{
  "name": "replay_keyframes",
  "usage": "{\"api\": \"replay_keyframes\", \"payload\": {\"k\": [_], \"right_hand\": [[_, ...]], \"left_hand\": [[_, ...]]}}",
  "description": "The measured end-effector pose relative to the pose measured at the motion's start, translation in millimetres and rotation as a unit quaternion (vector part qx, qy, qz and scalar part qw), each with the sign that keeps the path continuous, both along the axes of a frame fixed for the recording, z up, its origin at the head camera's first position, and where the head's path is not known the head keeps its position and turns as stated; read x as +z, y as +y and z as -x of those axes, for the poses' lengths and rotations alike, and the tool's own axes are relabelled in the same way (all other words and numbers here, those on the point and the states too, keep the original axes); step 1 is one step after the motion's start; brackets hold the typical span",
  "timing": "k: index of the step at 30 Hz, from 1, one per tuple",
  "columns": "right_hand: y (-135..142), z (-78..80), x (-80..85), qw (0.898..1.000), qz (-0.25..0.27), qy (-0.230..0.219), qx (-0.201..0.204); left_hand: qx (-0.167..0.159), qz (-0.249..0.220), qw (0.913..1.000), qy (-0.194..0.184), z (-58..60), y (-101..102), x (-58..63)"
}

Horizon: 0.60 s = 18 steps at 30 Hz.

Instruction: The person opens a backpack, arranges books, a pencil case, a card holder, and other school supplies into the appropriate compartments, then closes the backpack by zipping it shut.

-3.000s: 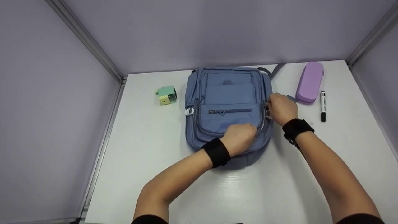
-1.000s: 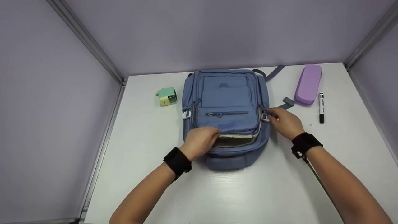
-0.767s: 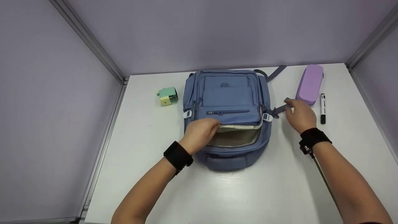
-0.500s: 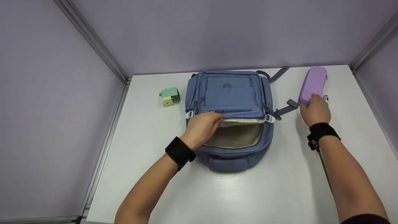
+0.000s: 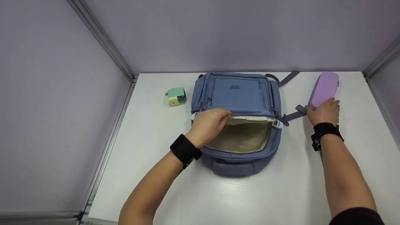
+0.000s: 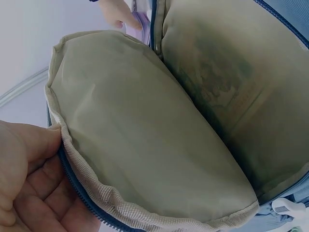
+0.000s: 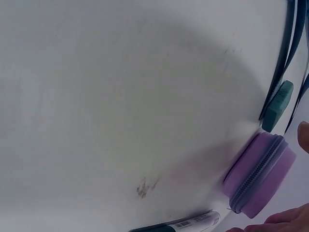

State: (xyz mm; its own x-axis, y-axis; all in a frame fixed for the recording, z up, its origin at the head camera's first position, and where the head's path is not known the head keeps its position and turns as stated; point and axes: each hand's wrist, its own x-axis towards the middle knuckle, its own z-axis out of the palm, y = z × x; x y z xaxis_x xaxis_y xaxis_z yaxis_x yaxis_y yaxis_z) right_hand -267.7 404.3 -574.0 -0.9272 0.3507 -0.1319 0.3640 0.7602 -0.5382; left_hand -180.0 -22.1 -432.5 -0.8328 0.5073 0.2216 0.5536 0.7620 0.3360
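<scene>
A blue backpack (image 5: 237, 95) lies on the white table, its compartment gaping toward me. My left hand (image 5: 207, 126) pinches the edge of its front flap between thumb and fingers and holds it up. In the left wrist view, the flap's beige lining (image 6: 145, 130) faces the camera, and a dim printed pattern shows deeper inside. My right hand (image 5: 325, 114) is at the near end of a purple zippered pencil case (image 5: 325, 87). In the right wrist view, thumb and fingers are spread on either side of the case, with gaps showing.
A whiteboard marker (image 7: 193, 223) lies beside the pencil case, mostly hidden by my right hand in the head view. A grey strap (image 5: 293, 116) reaches from the backpack toward the case. A green and yellow pencil sharpener (image 5: 176, 97) stands left of the backpack. Walls enclose the table.
The backpack's zipper was undone, and my left hand raised the flap, widening the opening. My right hand let go of the zip area, briefly handled the strap, then went right to the pencil case.
</scene>
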Motion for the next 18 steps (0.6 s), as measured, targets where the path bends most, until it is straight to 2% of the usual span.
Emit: {"api": "replay_keyframes", "payload": {"k": [8,18], "right_hand": [[6,4.7,-3.7,1.000,0.008,-0.013,-0.017],[6,17.1,-5.2,0.997,0.048,-0.044,-0.035]], "left_hand": [[0.001,0.006,0.9999,-0.014,0.7,3,0.5],[0.006,0.015,0.9995,-0.028,1.2,1,1.2]]}}
